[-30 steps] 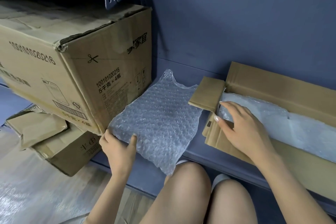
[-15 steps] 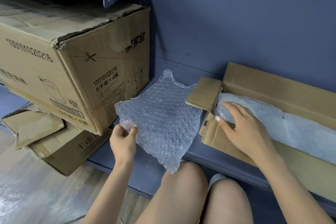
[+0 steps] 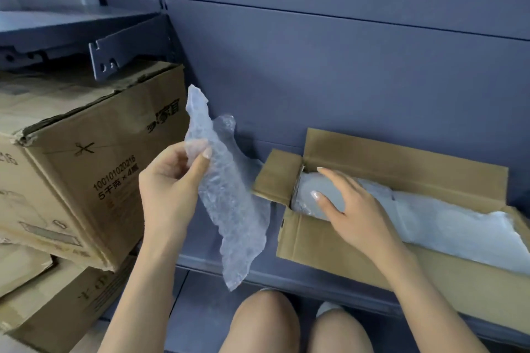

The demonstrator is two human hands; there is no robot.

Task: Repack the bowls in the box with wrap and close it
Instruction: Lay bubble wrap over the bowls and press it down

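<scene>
Blue shelf held the open box at right. Right hand, fingers spread, pressed on wrapped bowls, prob. to steady them. Left hand pinched bubble wrap w/ thumb & fingers, raised left of box, likely end padding.

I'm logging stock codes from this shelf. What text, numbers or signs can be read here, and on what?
"10010102D216" on the large carton, as it seems to read.
"5千克 × 4瓶" below it; the last character is unsure.
A scissors sign and dashed line, same face.
A brand near its top right corner: "家官" legible, the first character not.
"216" on its left face, cut off.
The lower carton's print and the barcode label: unreadable.
</scene>
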